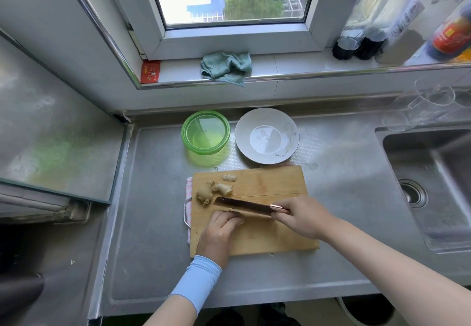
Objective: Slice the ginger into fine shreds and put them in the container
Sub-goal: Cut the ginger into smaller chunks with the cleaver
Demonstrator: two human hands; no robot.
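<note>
R hand [303, 217] w/ knife [242, 204], L hand [220, 229] beside it

A matt wooden cutting board [267, 239] with visible grain is seen at the centre. A bright metal loop [185, 213] is fitted at its left edge, and a checked woven cloth [189, 185] is tucked beneath it. The ginger [222, 188] is shown with rough, knobbly, dull skin. The knife [244, 206] is made of dark, glossy metal, with a polished copper-coloured grip [279, 209]. The container [184, 134] is of glossy, translucent green plastic. To its right a grey plate [244, 132] is seen, smooth and shiny at its centre. The counter [153, 223] and sink [413, 152] are of brushed steel, dulled and scuffed, with an embossed patch under the plate. A soft teal cloth [226, 67] is crumpled on the smooth white sill [293, 66].
</note>
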